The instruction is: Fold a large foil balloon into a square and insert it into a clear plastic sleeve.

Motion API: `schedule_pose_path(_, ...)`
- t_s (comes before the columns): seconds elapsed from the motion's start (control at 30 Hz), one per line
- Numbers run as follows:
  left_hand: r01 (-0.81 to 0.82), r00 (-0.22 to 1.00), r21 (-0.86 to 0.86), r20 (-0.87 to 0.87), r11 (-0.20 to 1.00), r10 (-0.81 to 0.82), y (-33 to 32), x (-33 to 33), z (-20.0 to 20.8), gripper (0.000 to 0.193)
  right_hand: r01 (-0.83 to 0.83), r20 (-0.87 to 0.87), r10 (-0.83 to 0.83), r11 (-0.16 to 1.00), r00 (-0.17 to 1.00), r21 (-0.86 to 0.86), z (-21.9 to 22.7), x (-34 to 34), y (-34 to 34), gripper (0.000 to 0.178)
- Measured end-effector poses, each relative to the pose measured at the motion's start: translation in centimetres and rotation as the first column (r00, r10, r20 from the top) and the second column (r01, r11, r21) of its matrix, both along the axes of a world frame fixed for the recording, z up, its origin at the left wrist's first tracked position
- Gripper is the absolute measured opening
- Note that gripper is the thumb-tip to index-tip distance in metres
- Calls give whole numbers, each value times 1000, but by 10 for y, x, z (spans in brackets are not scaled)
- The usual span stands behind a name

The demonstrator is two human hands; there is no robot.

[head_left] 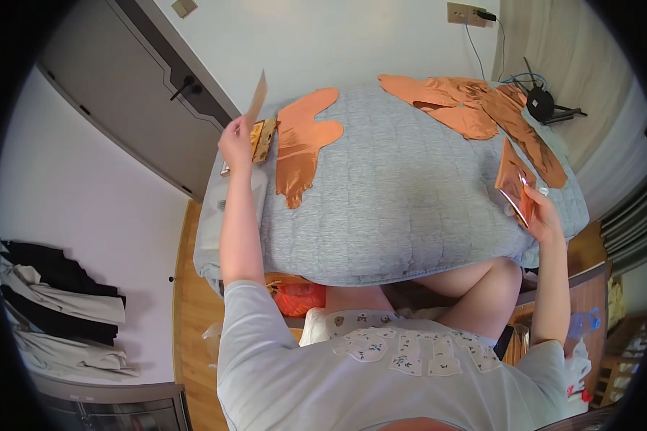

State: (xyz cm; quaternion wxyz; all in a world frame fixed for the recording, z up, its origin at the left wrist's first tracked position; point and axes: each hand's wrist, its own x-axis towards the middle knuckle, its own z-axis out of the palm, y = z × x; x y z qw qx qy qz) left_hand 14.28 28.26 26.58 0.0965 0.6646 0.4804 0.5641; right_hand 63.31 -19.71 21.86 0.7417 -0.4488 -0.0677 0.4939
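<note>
My left hand is raised over the left end of a padded grey cover, its fingers closed on a thin, flat tan piece held upright. Just beside that hand lies a gold-and-brown patterned packet. At the right edge, my right hand grips a folded, shiny copper-coloured foil balloon. One flat copper foil balloon is spread out near my left hand. More flat copper foil lies at the far right, partly creased and overlapping.
A black router with antennas and cables stands at the far right corner. Whitish clear plastic lies under my left forearm. Below the cover's front edge sits a red bag. A grey door is at the left; clothes hang below it.
</note>
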Motion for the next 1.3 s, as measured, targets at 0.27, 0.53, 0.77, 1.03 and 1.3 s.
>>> schedule_pose_path(0.27,537,747,-39,485,843,-454,-169,79,-17,19,-351,70,344,927,936,136,46,-62,54,42)
schedule_pose_path(0.53,658,709,-464,117,593,-695,-262,126,-86,34,-412,-82,437,885,896,218,47,-109,119,32)
schedule_pose_path(0.77,470,710,-214,-485,857,-511,-289,128,-93,40,-388,291,375,922,880,-15,48,-103,110,39)
schedule_pose_path(1.03,606,676,-297,-299,738,-674,-263,152,-78,59,-199,683,433,896,589,-396,-14,-91,113,67)
schedule_pose_path(1.3,719,224,-406,-633,563,-742,-230,186,-83,82,-110,870,384,923,310,-368,-26,-100,115,88)
